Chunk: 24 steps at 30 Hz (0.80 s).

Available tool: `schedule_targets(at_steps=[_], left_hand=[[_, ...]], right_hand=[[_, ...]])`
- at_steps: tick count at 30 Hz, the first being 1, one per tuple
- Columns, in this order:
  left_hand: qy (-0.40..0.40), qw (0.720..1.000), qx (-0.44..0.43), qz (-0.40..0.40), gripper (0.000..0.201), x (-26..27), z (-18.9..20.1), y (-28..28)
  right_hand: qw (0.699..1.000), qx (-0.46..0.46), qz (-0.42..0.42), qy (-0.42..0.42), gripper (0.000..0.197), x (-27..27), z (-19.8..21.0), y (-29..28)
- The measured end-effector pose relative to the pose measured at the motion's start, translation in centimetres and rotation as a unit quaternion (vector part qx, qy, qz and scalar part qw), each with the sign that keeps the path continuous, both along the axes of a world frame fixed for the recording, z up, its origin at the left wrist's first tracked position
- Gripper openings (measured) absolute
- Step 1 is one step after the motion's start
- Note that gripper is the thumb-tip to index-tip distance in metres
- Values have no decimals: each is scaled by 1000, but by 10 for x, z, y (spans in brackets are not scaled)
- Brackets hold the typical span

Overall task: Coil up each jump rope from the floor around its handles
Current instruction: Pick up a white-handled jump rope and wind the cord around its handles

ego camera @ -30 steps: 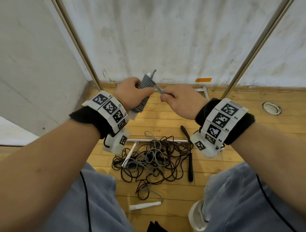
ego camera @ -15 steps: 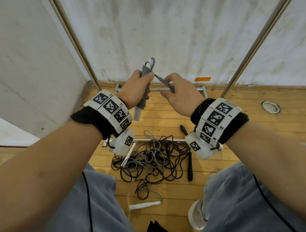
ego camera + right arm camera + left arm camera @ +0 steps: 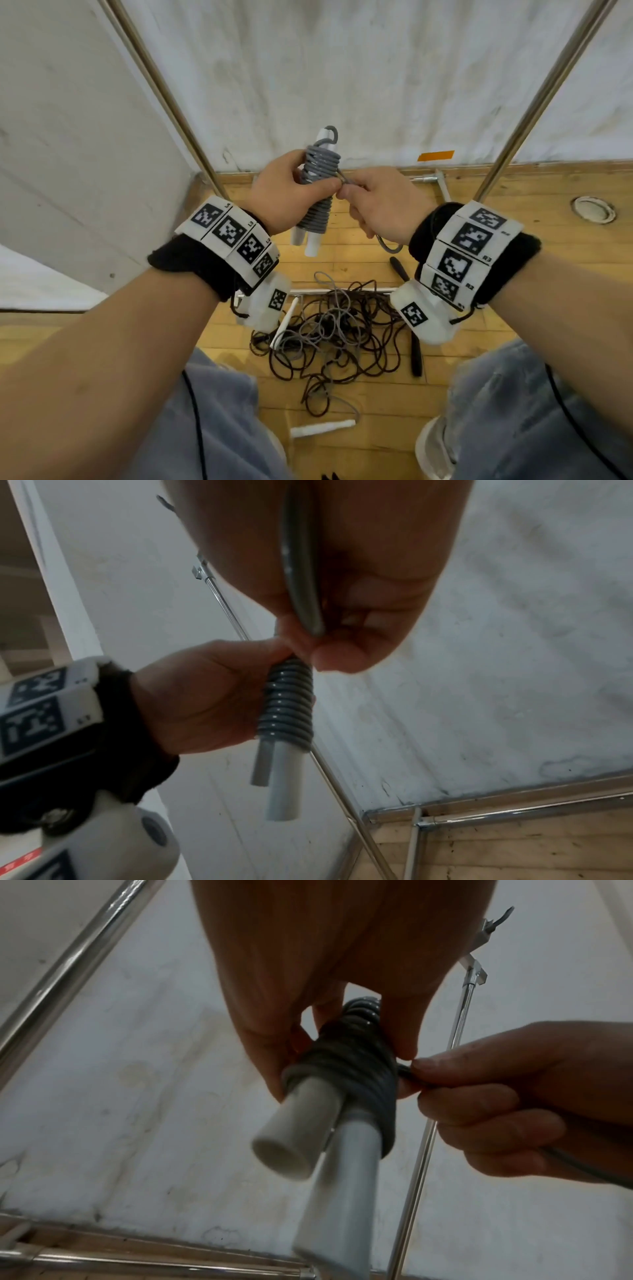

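My left hand point(image 3: 287, 192) grips a grey jump rope point(image 3: 320, 164) coiled round its two white handles point(image 3: 310, 245), held upright at chest height before the wall. My right hand point(image 3: 373, 202) pinches the loose grey rope end point(image 3: 388, 246) right beside the coil, thumb against thumb. In the left wrist view the handles point(image 3: 301, 1139) point down at the camera with the coil point(image 3: 346, 1066) above them. The right wrist view shows the rope end point(image 3: 298, 569) running through the right palm to the coil point(image 3: 287, 710). A tangle of dark and grey ropes point(image 3: 339, 329) lies on the floor below.
Loose white handles point(image 3: 322, 428) point(image 3: 284, 322) and black handles point(image 3: 416, 356) lie by the tangle on the wooden floor point(image 3: 513, 212). Two slanted metal poles point(image 3: 164, 89) point(image 3: 534, 99) and a floor bar point(image 3: 342, 291) frame the spot. My knees point(image 3: 205, 421) flank the pile.
The coiled bundle has been turned more upright and lifted, then brought lower again. My right hand has drawn in close against the coil, with the free rope end grown shorter.
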State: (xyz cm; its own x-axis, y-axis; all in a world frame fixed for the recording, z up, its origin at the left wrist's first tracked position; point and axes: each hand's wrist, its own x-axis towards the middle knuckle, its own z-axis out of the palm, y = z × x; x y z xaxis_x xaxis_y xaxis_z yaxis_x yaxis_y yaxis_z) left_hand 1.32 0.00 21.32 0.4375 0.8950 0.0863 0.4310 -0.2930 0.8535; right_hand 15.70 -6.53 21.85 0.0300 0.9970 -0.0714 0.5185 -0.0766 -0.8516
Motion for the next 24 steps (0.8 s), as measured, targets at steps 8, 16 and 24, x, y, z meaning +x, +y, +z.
schedule_targets(at_steps=[8,16,24], left_hand=[[-8,1000,-15,5,29,1,2,2],[-11,999,-46,26,27,5,4,3],[16,995,-86,-48,41,14,12,-5]], right_hand=[[999,-24,20,-32,31,2,0,0],[994,-5,33,-109,29,4,14,4],[991,7,5,-135,21,12,22,4]])
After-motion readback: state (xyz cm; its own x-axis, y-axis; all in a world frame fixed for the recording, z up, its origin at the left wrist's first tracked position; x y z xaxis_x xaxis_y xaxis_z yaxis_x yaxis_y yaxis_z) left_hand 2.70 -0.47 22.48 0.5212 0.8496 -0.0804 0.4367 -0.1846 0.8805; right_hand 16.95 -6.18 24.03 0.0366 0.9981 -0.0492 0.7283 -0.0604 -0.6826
